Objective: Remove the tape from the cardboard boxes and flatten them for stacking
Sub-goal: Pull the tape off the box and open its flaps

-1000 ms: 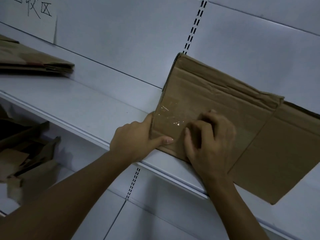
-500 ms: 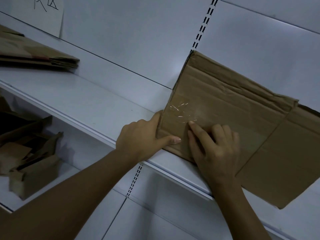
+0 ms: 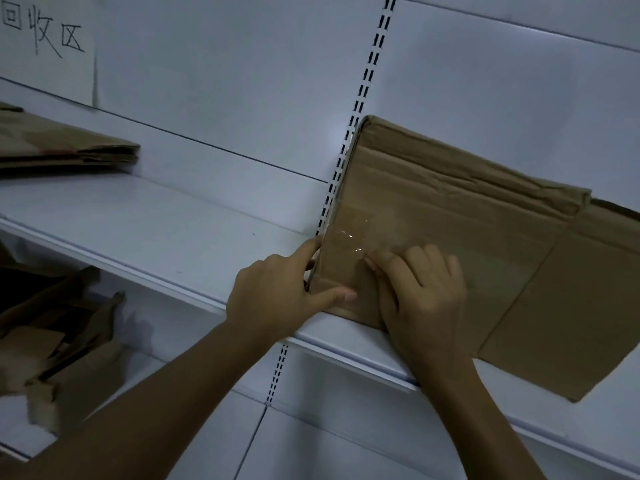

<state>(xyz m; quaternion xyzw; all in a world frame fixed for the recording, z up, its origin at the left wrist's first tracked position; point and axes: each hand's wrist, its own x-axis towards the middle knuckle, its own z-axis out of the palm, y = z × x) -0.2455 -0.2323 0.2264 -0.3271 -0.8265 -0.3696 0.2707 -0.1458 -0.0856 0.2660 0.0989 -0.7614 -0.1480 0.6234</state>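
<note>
1. The right hand lies knuckles-up on the near-left part of the cardboard box. Its fingers are curled, with one fingertip set at the near edge of the tape. The fingers hide the contact, so I cannot tell whether any tape is actually caught.
2. The left hand clamps the box's left edge, with the thumb laid across the top face and the index finger running up along the edge. The two hands sit just beside each other and do not visibly touch.
3. The tape is a clear, glossy, wrinkled patch on the box's left end. Most of it looks stuck down flat.
4. The box is already collapsed flat and lies on a white shelf. Its far-left corner is against a slotted upright, and its right part hangs out past the shelf's front lip.
5. Well to the left of the box, on the same shelf, sits a stack of flattened cardboard. Below and to the left of the box, one level down, lie torn cardboard pieces. Far up and to the left of the box hangs a paper sign with handwritten characters.
6. Judging by this, some of the task is done: this box is flat and others appear stacked. What seems left here is lifting a tape corner, peeling the patch off, then moving the box onto the stack — the peel has barely begun, if at all.
</note>
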